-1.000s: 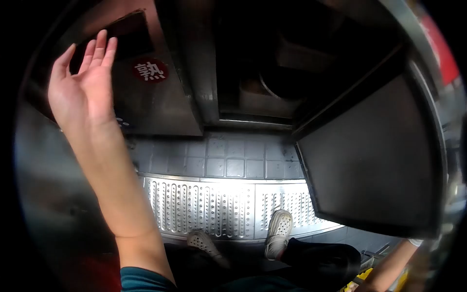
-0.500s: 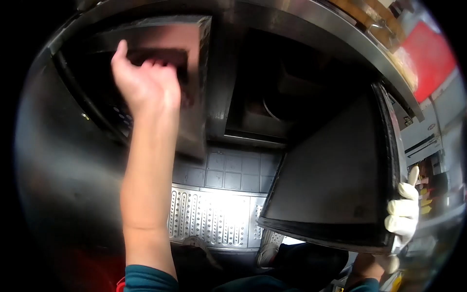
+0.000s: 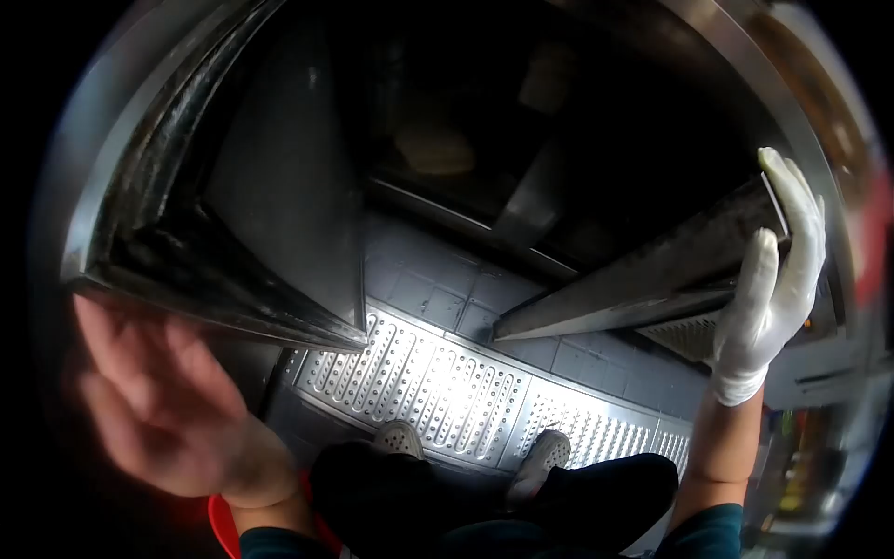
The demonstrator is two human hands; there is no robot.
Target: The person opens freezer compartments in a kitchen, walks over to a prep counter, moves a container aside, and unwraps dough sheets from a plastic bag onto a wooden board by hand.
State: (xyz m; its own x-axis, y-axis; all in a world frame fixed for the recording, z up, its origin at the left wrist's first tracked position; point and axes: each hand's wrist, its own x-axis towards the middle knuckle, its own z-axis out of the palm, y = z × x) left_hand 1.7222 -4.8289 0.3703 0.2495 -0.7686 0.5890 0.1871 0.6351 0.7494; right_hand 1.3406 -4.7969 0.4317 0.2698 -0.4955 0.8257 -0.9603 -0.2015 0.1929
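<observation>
Two dark metal cabinet doors stand swung out from a dark cabinet. My left hand [image 3: 163, 401], bare and blurred by motion, has its fingers apart beside the outer edge of the left door [image 3: 289, 186]. A white glove covers my right hand [image 3: 775, 289], its fingers stretched out along the outer edge of the right door [image 3: 633, 275]. Neither hand is wrapped round anything. Inside the cabinet, a pale object [image 3: 435, 149] shows dimly; what it is cannot be made out.
Below the doors runs a perforated metal floor grate [image 3: 419, 382] beside grey tiles [image 3: 596, 373]. My shoes [image 3: 548, 452] rest at its near edge. A red round container [image 3: 222, 524] stands at the lower left, partly hidden by my arm.
The left door has swung outward, with my left hand now lower and at its outer edge. The right door has turned nearly edge-on, and my gloved right hand has risen with its fingers spread.
</observation>
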